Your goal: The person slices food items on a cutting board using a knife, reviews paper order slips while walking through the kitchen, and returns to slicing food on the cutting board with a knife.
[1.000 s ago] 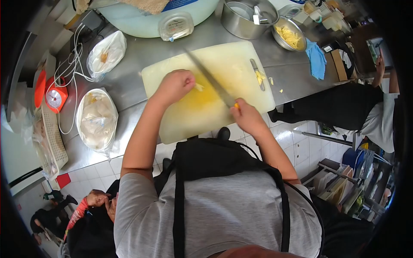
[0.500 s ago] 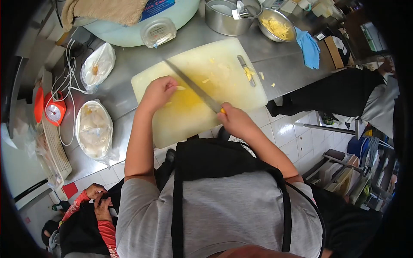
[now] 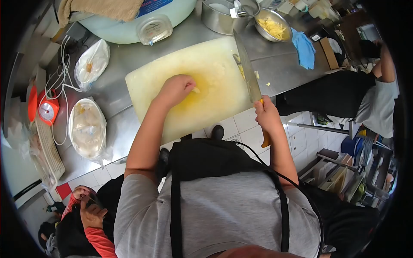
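Note:
My left hand [image 3: 177, 89] is closed over the middle of a pale cutting board [image 3: 150, 77], its fingertips pinching a small pale yellow piece [image 3: 196, 90]. A wet yellow stain spreads on the board around them. In my right hand [image 3: 267, 115] is a large knife [image 3: 248, 69], gripped by its yellow handle. Its long blade points away from me across the board's right end, partly covering the handle slot. Small yellow scraps [image 3: 257, 74] lie at that end, some beyond the board's edge.
Behind the board stand a steel pot [image 3: 223, 19], a bowl of yellow shreds [image 3: 272, 26] and a large tub [image 3: 116, 30]. A blue cloth [image 3: 304, 49] lies at right. Two plastic-bagged items, one a filled bag [image 3: 87, 129], and a red scale [image 3: 48, 109] sit left. Other people stand on both sides.
My right hand has carried the knife right, from the board's middle to its right end, turning the blade more upright in view. My left hand has shifted right, still pinching the yellow piece.

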`<move>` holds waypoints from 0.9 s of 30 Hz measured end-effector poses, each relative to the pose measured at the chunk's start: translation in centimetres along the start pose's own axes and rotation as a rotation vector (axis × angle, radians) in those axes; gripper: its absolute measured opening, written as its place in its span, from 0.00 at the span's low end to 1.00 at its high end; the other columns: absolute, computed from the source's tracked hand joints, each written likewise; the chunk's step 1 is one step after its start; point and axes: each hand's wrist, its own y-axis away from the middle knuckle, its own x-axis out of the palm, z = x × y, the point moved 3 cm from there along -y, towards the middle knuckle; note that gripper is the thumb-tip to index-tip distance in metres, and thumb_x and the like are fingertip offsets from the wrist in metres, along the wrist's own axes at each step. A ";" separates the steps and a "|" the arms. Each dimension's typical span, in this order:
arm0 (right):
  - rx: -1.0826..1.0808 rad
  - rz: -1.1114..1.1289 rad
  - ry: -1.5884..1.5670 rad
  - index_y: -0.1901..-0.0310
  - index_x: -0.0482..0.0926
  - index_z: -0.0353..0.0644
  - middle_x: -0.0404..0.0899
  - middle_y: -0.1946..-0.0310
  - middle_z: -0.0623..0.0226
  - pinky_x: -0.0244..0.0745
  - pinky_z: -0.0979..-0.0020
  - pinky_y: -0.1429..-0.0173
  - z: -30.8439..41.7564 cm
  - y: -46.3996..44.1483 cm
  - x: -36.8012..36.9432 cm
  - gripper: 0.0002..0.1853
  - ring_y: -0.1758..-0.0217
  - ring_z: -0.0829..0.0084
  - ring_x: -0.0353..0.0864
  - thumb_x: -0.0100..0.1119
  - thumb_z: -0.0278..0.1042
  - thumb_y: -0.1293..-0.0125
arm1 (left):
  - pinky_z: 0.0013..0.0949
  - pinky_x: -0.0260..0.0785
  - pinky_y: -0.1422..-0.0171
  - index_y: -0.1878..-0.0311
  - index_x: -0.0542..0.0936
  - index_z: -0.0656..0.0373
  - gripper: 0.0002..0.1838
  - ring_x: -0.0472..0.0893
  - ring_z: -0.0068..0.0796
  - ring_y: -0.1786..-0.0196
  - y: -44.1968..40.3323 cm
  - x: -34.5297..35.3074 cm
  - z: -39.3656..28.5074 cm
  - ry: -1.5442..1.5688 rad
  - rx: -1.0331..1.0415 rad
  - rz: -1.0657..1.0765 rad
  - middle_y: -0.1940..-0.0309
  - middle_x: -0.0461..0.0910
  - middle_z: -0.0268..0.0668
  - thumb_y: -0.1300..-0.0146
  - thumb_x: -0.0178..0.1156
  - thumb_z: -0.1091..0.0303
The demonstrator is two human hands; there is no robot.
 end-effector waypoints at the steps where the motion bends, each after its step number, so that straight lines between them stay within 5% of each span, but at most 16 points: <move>1: -0.034 0.009 -0.003 0.56 0.67 0.35 0.70 0.81 0.65 0.69 0.70 0.74 0.7 0.4 0.0 0.13 0.81 0.74 0.73 0.46 0.37 0.34 | 0.36 0.68 0.59 0.65 0.78 0.64 0.07 0.77 0.39 0.65 -0.3 0.3 0.0 -0.018 0.026 0.010 0.69 0.78 0.43 0.45 0.57 0.71; 9: -0.214 0.219 0.177 0.56 0.67 0.35 0.77 0.69 0.45 0.70 0.54 0.59 6.6 3.3 3.7 0.14 0.63 0.47 0.76 0.48 0.37 0.37 | 0.39 0.68 0.54 0.65 0.81 0.60 0.08 0.75 0.41 0.60 2.0 1.9 0.6 -0.252 0.168 -0.518 0.64 0.79 0.39 0.49 0.55 0.74; 16: -0.238 0.239 0.336 0.60 0.67 0.36 0.76 0.69 0.46 0.71 0.53 0.59 9.1 3.3 5.1 0.11 0.64 0.46 0.77 0.46 0.37 0.37 | 0.38 0.63 0.50 0.61 0.79 0.59 0.12 0.71 0.36 0.54 4.2 5.3 -0.6 -0.345 0.174 -0.590 0.55 0.75 0.34 0.52 0.55 0.74; 27: -0.140 0.312 0.460 0.61 0.67 0.36 0.77 0.68 0.44 0.71 0.53 0.56 11.2 3.6 5.7 0.11 0.63 0.47 0.77 0.43 0.35 0.36 | 0.38 0.61 0.49 0.58 0.78 0.60 0.16 0.69 0.35 0.52 4.4 5.7 -0.5 -0.330 0.212 -0.560 0.54 0.74 0.32 0.54 0.56 0.74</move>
